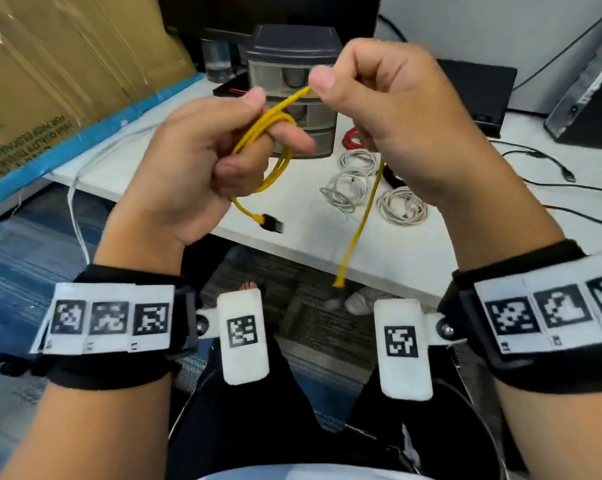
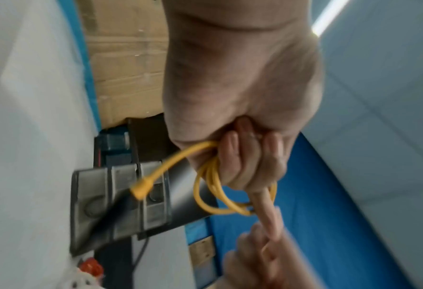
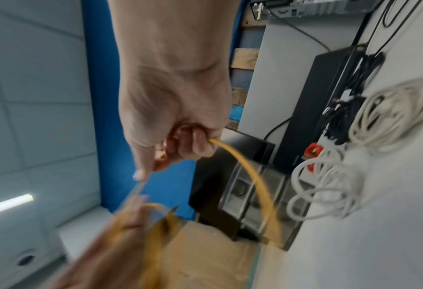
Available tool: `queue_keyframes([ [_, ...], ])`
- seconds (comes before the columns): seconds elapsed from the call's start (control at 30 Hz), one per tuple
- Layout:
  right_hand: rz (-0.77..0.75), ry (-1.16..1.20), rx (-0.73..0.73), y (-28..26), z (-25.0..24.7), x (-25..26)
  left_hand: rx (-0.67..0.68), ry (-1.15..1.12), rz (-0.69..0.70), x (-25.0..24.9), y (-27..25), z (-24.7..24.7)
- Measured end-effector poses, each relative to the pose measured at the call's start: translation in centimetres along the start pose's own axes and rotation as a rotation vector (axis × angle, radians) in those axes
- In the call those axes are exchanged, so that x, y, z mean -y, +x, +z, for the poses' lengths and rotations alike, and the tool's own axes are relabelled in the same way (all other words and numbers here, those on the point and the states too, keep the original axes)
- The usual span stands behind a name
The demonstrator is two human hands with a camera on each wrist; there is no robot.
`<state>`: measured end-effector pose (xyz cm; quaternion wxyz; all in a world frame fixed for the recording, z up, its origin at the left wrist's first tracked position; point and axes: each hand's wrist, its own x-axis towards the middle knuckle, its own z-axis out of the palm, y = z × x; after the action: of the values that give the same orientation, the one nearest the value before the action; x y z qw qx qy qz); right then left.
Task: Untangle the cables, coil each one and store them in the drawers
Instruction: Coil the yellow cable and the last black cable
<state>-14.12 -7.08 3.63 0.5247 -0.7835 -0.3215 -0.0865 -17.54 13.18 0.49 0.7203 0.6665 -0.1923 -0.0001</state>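
Between the two raised hands: one yellow cable (image 1: 275, 133), partly coiled. Left hand (image 1: 202, 161) has its fingers curled, with several loops wound round the extended forefinger and pinned under the thumb; the cable's black plug (image 1: 273, 223) hangs just below this hand. Right hand (image 1: 389, 129) is closed, thumb and forefinger pinching the cable's running length just beside the left thumb; the free tail drops from under this hand, its yellow end (image 1: 339, 282) dangling below the desk edge.

Beyond and below the right hand, on the white desk (image 1: 292, 216): three white cable coils (image 1: 351, 188), already wound, lying close together; a red coil (image 1: 353, 138) behind them, partly hidden by the hand.

Beyond both hands: grey drawer unit (image 1: 294, 88), three drawers; whether any stands open cannot be told.

Farther right of the right hand: loose black cables (image 1: 549, 168) on the desk.

Progress, as judged: untangling seems largely done, four cables coiled but not stored, the yellow one mid-coil with its tail to wind in. Storing in drawers remains.
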Motion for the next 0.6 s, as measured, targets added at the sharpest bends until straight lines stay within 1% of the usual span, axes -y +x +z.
queue_keyframes([
  [0.03, -0.001, 0.023, 0.005, 0.1, 0.0, -0.3, 0.069, -0.078, 0.033, -0.4, -0.2, -0.1],
  [0.07, 0.014, 0.056, 0.019, 0.3, 0.0, -0.6, 0.111, -0.145, 0.084, -0.8, -0.3, -0.2],
  [0.13, 0.074, 0.097, 0.078, 0.4, 0.2, -1.2, 0.12, -0.246, 0.207, -1.5, 0.0, -0.4],
  [0.2, 0.124, 0.044, 0.188, 0.1, 0.4, -1.4, 0.028, -0.385, 0.319, -2.1, 0.6, -0.6],
  [0.23, 0.13, -0.009, 0.258, -0.1, 0.6, -1.3, -0.047, -0.461, 0.353, -2.1, 1.0, -0.9],
  [0.27, 0.117, -0.072, 0.329, -0.3, 0.9, -1.1, -0.138, -0.49, 0.374, -2.0, 1.5, -1.3],
  [0.3, 0.093, -0.136, 0.396, -0.4, 1.3, -0.7, -0.221, -0.463, 0.378, -1.8, 2.0, -1.5],
  [0.33, 0.061, -0.197, 0.455, -0.5, 1.6, -0.3, -0.291, -0.375, 0.369, -1.6, 2.4, -1.3],
  [0.37, 0.035, -0.255, 0.501, -0.4, 2.0, 0.3, -0.339, -0.244, 0.356, -1.4, 2.8, -0.9],
  [0.43, 0.003, -0.344, 0.534, 0.1, 2.2, 1.3, -0.375, 0.056, 0.302, -1.0, 3.1, 0.5],
  [0.47, -0.023, -0.366, 0.521, 0.5, 2.0, 1.7, -0.376, 0.16, 0.259, -1.0, 3.0, 1.1],
  [0.5, -0.06, -0.37, 0.494, 0.8, 1.6, 2.1, -0.368, 0.218, 0.22, -0.9, 2.9, 1.6],
  [0.6, -0.181, -0.31, 0.35, 1.9, 0.5, 2.2, -0.346, 0.254, 0.141, -0.8, 2.8, 2.3],
])
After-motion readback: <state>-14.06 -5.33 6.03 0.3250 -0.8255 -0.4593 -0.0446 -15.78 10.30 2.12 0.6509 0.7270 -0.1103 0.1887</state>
